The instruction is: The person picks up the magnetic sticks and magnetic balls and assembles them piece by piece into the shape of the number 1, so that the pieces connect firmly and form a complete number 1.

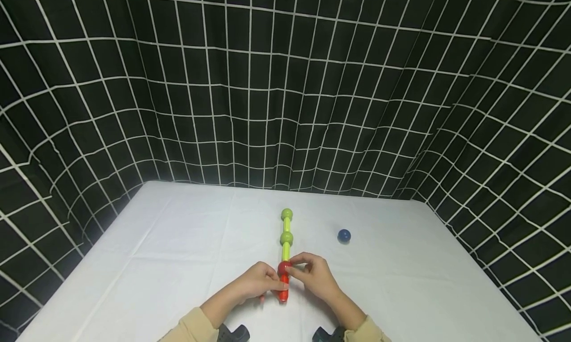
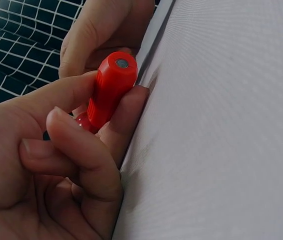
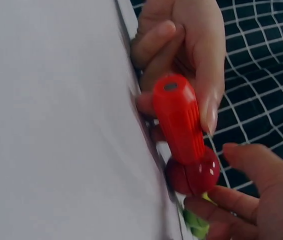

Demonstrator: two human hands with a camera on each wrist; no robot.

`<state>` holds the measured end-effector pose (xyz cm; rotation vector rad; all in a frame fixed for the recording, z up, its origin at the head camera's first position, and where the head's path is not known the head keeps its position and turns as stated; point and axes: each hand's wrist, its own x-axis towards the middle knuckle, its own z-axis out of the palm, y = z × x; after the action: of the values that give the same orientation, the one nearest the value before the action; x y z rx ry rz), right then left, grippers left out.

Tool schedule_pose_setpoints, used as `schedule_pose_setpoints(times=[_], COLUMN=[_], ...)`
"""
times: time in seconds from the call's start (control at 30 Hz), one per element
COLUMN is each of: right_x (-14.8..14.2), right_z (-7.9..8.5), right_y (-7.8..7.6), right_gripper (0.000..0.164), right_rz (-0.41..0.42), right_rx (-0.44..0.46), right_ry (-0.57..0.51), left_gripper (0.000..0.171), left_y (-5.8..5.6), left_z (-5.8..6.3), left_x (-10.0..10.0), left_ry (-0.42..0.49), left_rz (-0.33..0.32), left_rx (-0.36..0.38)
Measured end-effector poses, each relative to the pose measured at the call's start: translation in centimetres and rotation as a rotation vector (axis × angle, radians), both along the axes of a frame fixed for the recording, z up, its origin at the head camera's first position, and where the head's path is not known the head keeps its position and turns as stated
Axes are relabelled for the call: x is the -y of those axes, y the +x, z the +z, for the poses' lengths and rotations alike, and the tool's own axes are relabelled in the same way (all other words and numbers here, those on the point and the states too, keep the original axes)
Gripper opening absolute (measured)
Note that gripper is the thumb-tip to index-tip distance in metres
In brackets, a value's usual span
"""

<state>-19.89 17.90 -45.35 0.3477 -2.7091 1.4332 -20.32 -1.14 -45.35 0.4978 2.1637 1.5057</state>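
A straight chain of toy rods and balls lies on the table, pointing away from me. From far to near come a green ball, a yellow-green rod, another green ball, a second yellow-green rod, a red ball and a red rod. My left hand pinches the red rod between thumb and finger; a grey metal disc shows in its near end. Around the red ball are the thumb and fingers of my right hand, with fingertips against its underside in the right wrist view.
A loose blue ball sits to the right of the chain. White cloth covers the table. Dark curtains with a white grid stand behind it and at both sides.
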Motion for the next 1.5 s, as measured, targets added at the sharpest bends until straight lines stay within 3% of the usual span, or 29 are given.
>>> schedule_pose_setpoints(times=[0.3,0.63,0.97,1.5], right_x=[-1.6,-4.0,-5.9,-8.9], right_z=[0.3,0.4,0.6,0.7], right_y=[-0.9,-2.3,-3.3,-4.1], right_gripper=[0.020,0.023,0.026,0.027], right_rz=[-0.022,-0.204,-0.278,-0.373], right_rx=[-0.043,-0.103,-0.177,-0.179], right_ry=[-0.020,0.018,0.028,0.056], left_gripper=[0.025,0.024,0.025,0.024], left_y=[0.0,-0.1,-0.1,0.0], left_z=[0.0,-0.1,-0.3,-0.2], left_x=[0.0,-0.2,-0.2,-0.2], left_ry=[-0.004,-0.008,-0.006,-0.005], left_rz=[0.013,0.005,0.003,0.002], left_rx=[-0.001,0.001,-0.005,0.000])
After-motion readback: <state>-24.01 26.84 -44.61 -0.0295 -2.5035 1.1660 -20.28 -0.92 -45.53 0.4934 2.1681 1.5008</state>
